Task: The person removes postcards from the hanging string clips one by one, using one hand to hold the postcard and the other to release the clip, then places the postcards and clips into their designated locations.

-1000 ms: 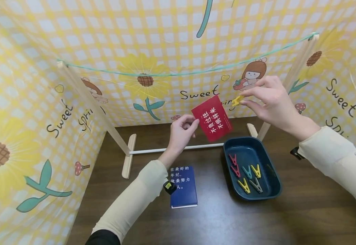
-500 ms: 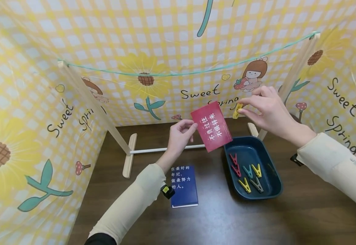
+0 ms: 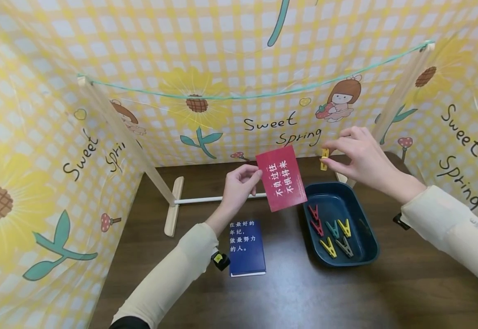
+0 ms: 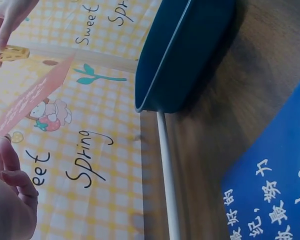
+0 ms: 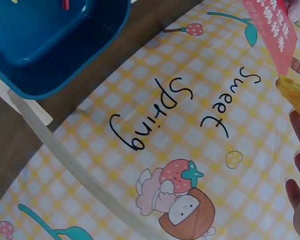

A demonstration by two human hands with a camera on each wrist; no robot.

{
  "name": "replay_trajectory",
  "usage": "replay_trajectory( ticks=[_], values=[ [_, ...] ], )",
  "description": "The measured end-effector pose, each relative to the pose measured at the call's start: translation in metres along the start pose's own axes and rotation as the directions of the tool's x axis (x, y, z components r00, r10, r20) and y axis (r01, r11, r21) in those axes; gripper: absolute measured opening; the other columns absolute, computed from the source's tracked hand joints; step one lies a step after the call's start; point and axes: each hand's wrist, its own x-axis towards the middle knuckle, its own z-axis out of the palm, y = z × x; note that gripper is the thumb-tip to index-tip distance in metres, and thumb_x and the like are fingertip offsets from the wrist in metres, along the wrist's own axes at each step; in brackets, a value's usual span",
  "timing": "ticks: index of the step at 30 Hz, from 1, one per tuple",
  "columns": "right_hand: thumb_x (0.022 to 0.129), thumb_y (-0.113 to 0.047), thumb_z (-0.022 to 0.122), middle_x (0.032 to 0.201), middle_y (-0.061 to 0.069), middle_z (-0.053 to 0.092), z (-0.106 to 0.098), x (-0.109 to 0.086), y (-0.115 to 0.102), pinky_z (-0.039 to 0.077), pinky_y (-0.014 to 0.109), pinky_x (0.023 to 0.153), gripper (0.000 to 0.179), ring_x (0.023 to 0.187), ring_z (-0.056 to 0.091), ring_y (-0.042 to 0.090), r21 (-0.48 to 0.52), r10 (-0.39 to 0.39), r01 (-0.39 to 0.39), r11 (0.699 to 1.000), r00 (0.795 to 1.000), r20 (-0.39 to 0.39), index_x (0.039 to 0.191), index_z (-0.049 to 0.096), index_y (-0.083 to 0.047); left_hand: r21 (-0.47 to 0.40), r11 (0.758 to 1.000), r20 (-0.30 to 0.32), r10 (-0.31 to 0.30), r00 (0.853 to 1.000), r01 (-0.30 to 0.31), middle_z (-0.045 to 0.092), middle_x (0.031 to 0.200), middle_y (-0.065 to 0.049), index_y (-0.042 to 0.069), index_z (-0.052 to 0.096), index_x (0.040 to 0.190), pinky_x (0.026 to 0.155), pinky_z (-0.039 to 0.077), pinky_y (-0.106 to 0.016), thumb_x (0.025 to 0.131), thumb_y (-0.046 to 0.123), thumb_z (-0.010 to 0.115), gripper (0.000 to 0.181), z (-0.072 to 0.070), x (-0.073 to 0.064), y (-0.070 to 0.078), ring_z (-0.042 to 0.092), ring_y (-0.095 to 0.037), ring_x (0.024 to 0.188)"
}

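Observation:
In the head view my left hand (image 3: 241,185) pinches a red card (image 3: 282,178) with white writing by its left edge, thumb on the front. The card hangs tilted in the air, in front of the white rod and below the green string (image 3: 259,96). Off to its right, my right hand (image 3: 360,155) holds a yellow clothespin (image 3: 324,159) between thumb and index finger, apart from the card. The left wrist view shows the card (image 4: 37,95) almost edge-on. In the right wrist view the clothespin (image 5: 292,92) overlaps the card's corner.
A dark blue tray (image 3: 370,237) with several coloured clothespins stands right on the wooden table (image 3: 296,297). Left of it lies a blue card or booklet (image 3: 247,260) with white writing. The string spans two wooden posts (image 3: 125,139), joined low by a white rod (image 3: 199,200).
Both hands have come down a little, with the card and the clothespin. The card has turned more upright, and the clothespin has swung from slanted to nearly vertical.

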Motion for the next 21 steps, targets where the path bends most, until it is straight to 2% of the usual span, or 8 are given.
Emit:
replay_trajectory(
  ticks=[6,11,13,16,21],
  values=[
    [0.105,-0.055,0.054,0.087,0.012,0.067,0.005,-0.008,0.000,0.036,0.051,0.080,0.058,0.094,0.053,0.036,0.008,0.032,-0.032,0.999,0.999,0.021,0.109,0.077,-0.002,0.008,1.000,0.018,-0.010,1.000,0.010,0.071,0.079,-0.001,-0.007,0.072,0.107,0.051,0.045,-0.025,0.099,0.008,0.070,0.017,-0.002,-0.005,-0.005,0.051,-0.011,0.047],
    [0.104,-0.057,0.053,0.087,0.010,0.069,0.009,-0.016,0.000,0.036,0.051,0.081,0.059,0.096,0.054,0.034,0.014,0.051,-0.051,0.999,0.998,0.037,0.107,0.077,-0.003,0.026,0.999,0.030,-0.028,0.999,0.027,0.071,0.090,-0.024,-0.007,0.072,0.107,0.052,0.042,-0.022,0.099,0.009,0.071,0.018,-0.001,-0.007,-0.008,0.051,-0.009,0.048],
    [0.104,-0.058,0.053,0.088,0.011,0.070,0.011,-0.019,0.000,0.035,0.050,0.081,0.060,0.096,0.054,0.034,0.013,0.055,-0.056,0.998,0.997,0.046,0.107,0.077,-0.003,0.028,0.999,0.029,-0.036,0.999,0.035,0.070,0.093,-0.029,-0.007,0.072,0.108,0.052,0.042,-0.021,0.099,0.009,0.071,0.019,-0.001,-0.008,-0.009,0.051,-0.009,0.048],
    [0.104,-0.059,0.052,0.087,0.010,0.070,0.014,-0.025,0.001,0.036,0.051,0.081,0.061,0.097,0.054,0.034,0.006,0.067,-0.068,0.998,0.996,0.055,0.106,0.077,-0.004,0.041,0.998,0.026,-0.043,0.999,0.042,0.071,0.091,-0.026,-0.006,0.072,0.108,0.052,0.042,-0.022,0.099,0.009,0.071,0.018,-0.002,-0.010,-0.011,0.052,-0.011,0.049],
    [0.104,-0.061,0.050,0.085,0.009,0.071,0.018,-0.034,0.001,0.038,0.056,0.086,0.063,0.097,0.054,0.034,-0.004,0.086,-0.086,0.996,0.994,0.074,0.102,0.077,-0.005,0.059,0.997,0.021,-0.046,0.999,0.045,0.072,0.088,-0.019,-0.005,0.073,0.107,0.053,0.046,-0.026,0.099,0.008,0.071,0.016,-0.005,-0.013,-0.015,0.054,-0.024,0.050]
  ],
)
